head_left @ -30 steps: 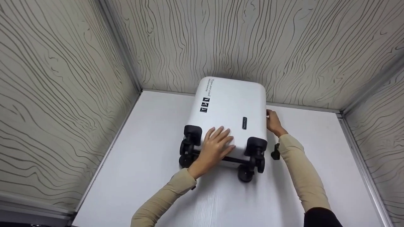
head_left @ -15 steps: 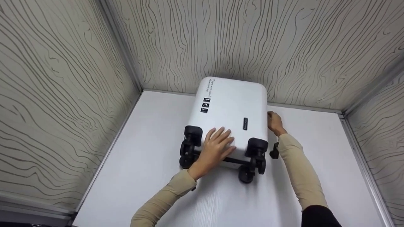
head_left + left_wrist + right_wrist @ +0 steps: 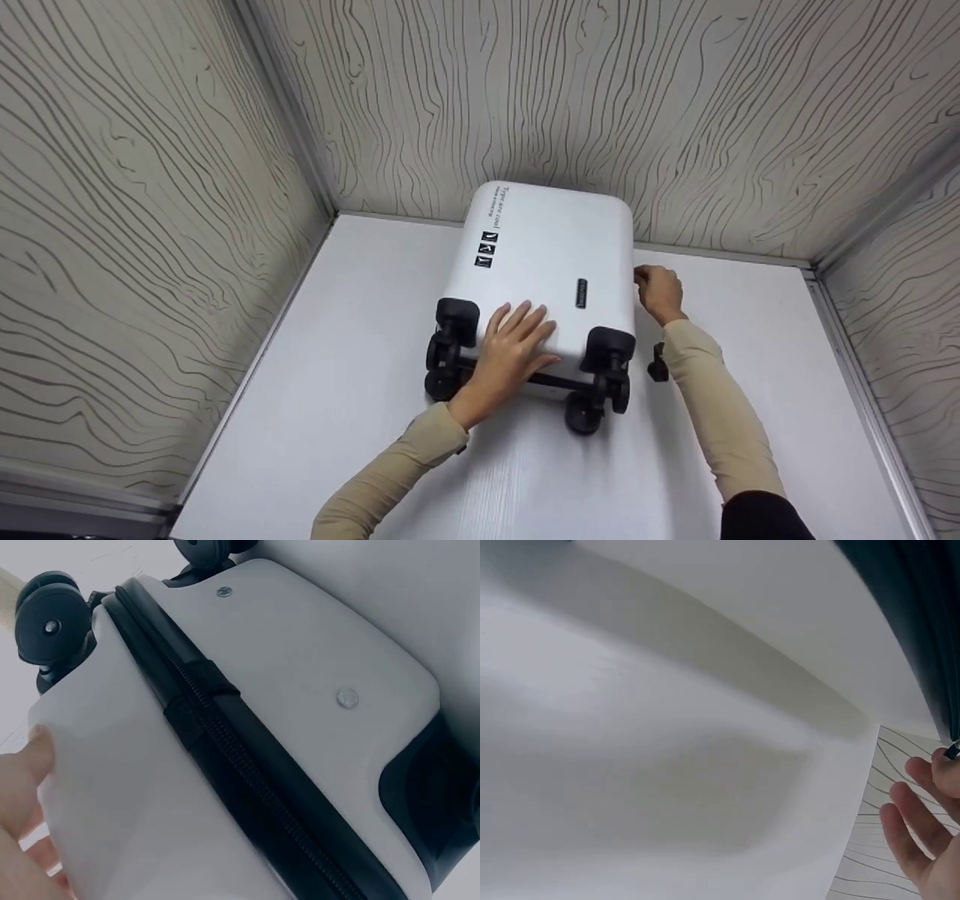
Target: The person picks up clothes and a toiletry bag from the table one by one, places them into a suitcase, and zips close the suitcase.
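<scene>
A white hard-shell suitcase (image 3: 547, 240) lies on its side on the white surface, with its black wheels (image 3: 609, 352) towards me. My left hand (image 3: 504, 360) rests on the shell near the wheeled end, fingers spread. In the left wrist view a black zipper (image 3: 225, 735) runs between the two shell halves, with that hand's thumb at the shell's edge. My right hand (image 3: 661, 292) is at the suitcase's right side. In the right wrist view its thumb and forefinger pinch a small dark zipper pull (image 3: 951, 753), partly cut off by the frame edge.
The white tabletop (image 3: 360, 315) bears the suitcase close to the patterned back wall (image 3: 525, 90). Patterned panels with grey metal edging rise at left and right. A small black device (image 3: 658, 364) is at the right wrist.
My right hand has shifted slightly right and turned, its knuckles now facing outward more. The left hand and the suitcase stay almost where they were.
</scene>
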